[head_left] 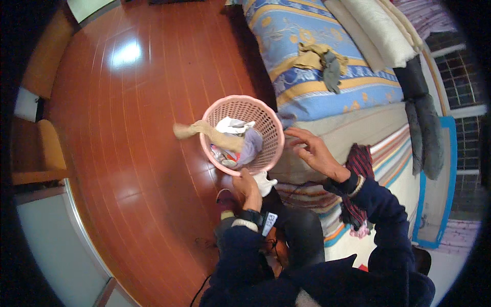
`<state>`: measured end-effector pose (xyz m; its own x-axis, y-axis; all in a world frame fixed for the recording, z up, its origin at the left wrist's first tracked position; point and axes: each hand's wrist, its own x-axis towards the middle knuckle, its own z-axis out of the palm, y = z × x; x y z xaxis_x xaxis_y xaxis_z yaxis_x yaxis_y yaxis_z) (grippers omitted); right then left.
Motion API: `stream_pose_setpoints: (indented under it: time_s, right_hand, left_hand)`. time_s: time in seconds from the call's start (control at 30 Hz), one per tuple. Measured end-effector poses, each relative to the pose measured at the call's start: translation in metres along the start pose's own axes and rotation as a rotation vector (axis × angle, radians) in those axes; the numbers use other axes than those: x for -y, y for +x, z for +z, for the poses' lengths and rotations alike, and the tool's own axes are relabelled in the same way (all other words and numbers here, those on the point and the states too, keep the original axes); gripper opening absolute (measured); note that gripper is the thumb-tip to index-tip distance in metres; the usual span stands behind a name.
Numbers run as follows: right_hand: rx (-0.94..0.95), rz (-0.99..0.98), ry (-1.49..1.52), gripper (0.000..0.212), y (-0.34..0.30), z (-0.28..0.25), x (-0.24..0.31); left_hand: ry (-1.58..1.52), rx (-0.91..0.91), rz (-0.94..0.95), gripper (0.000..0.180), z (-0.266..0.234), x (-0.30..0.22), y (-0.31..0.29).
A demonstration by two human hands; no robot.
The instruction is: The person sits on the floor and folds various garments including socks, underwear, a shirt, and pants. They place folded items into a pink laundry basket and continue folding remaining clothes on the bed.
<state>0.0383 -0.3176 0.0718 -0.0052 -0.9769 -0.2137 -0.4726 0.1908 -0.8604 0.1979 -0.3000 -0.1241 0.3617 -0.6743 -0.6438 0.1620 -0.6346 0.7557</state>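
A pink perforated plastic basket is tipped so that I look into it. My left hand is closed on its near rim. Inside lie a white cloth, a lilac cloth and other small pieces. One long tan sock-like piece sticks out over the left rim, its end blurred. Just right of the basket, my right hand has its fingers spread and holds nothing visible. A white cloth shows beside my left hand; whether that hand holds it too, I cannot tell.
On the right, a bed with a blue patterned cover bears tan and grey clothes. A dark red striped garment lies near my right forearm. Reddish wood floor stretches left, toward a wooden chair.
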Motion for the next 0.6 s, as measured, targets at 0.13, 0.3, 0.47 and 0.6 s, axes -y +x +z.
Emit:
stream_pose_setpoints:
  time_s: [0.13, 0.3, 0.47, 0.6]
  right_hand:
    - [-0.09, 0.297, -0.051, 0.037, -0.119, -0.024, 0.015]
    - [-0.123, 0.348, 0.099, 0.032, -0.232, -0.001, 0.026]
    - [-0.011, 0.015, -0.445, 0.037, -0.288, 0.033, 0.015]
    - [0.015, 0.085, -0.77, 0.047, -0.301, 0.051, -0.005]
  left_hand:
    - [0.042, -0.089, -0.305, 0.037, 0.002, -0.001, -0.001]
    - [0.114, 0.024, -0.33, 0.043, -0.005, 0.032, 0.015]
    - [1.086, 1.016, 0.812, 0.039, -0.052, 0.078, 0.091]
    - [1.185, 0.367, 0.846, 0.033, -0.078, 0.074, 0.181]
